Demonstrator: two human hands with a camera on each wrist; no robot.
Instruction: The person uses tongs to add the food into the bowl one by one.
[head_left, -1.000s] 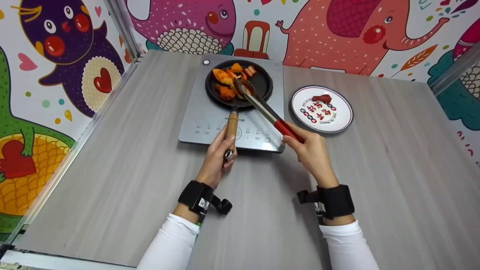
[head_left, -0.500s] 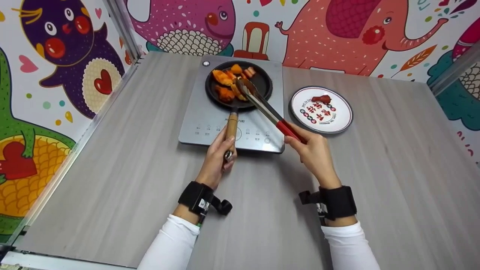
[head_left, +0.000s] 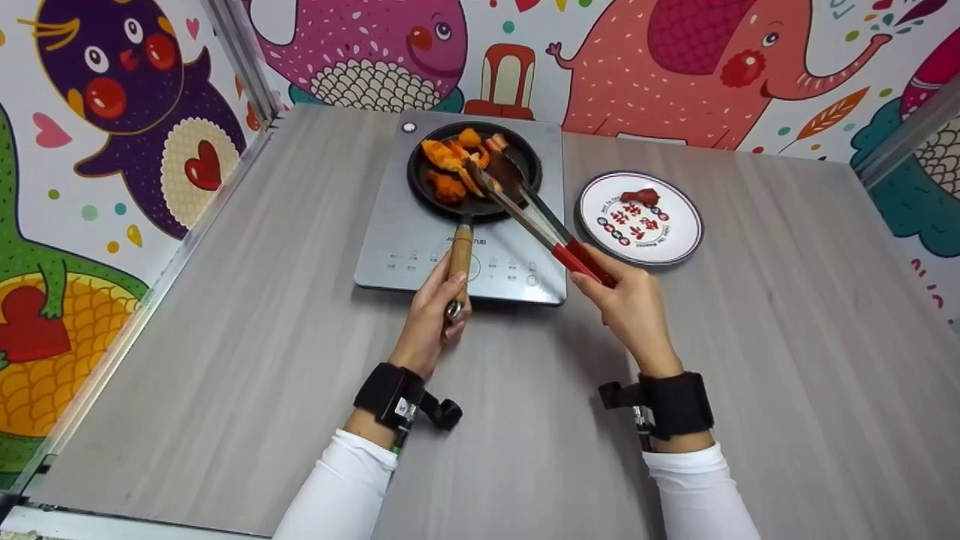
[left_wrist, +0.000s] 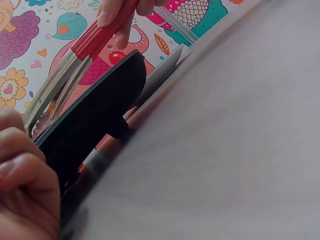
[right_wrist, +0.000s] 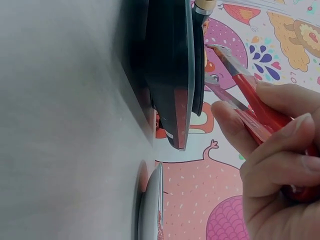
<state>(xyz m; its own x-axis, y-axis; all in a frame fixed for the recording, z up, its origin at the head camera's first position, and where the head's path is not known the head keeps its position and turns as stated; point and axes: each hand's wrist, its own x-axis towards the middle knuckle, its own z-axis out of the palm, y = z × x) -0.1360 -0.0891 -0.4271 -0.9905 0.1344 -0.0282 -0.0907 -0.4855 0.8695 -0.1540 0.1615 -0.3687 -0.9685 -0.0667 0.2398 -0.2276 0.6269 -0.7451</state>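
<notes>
My left hand [head_left: 431, 319] grips the wooden handle of a black frying pan [head_left: 525, 161], which stands on a silver induction cooktop [head_left: 386, 240]. In the pan lie several orange and yellow food pieces [head_left: 448, 187] and a small striped piece like bacon [head_left: 496, 142]. My right hand [head_left: 630, 311] holds red-handled metal tongs [head_left: 529, 217] by their grips. The tongs' tips are apart and reach into the pan; one touches or nearly touches the yellow-orange pieces. The right wrist view shows the fingers [right_wrist: 280, 170] curled round the red handles.
Right of the cooktop, a white plate [head_left: 679, 232] with red lettering bears a small drumstick-like piece [head_left: 640, 197]. The grey wood-grain table [head_left: 247, 360] meets walls with cartoon animals at the back and left. A metal frame edge [head_left: 142, 300] runs along the left side.
The tongs have spread: their tips were close together over the food and now stand apart, one arm farther right in the pan. The left hand and pan stay in place.
</notes>
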